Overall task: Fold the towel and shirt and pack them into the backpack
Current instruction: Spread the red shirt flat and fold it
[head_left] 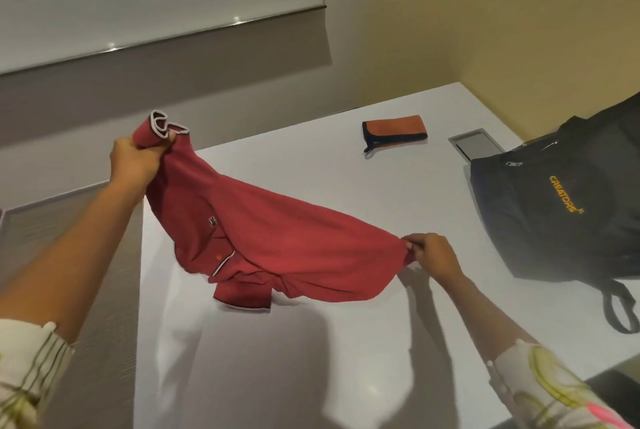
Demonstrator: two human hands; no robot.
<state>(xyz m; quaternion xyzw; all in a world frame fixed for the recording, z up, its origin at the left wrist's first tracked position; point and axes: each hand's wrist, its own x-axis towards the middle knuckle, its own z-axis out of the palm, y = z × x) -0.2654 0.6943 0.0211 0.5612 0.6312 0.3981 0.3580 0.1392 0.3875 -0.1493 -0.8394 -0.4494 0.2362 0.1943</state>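
Stretching red cotton polo shirt lengthwise: left hand fists collar end up high, right hand pinches hem low nr black backpack; mid sags onto white table.

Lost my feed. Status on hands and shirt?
Left hand and right hand grip the shirt, half lifted. Towel folded, on table. Backpack right; nothing in the way.

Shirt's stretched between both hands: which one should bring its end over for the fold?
Probably the left hand: it holds the red polo shirt bunched and raised. The right hand pinches the other end low near the white table, a natural anchor.
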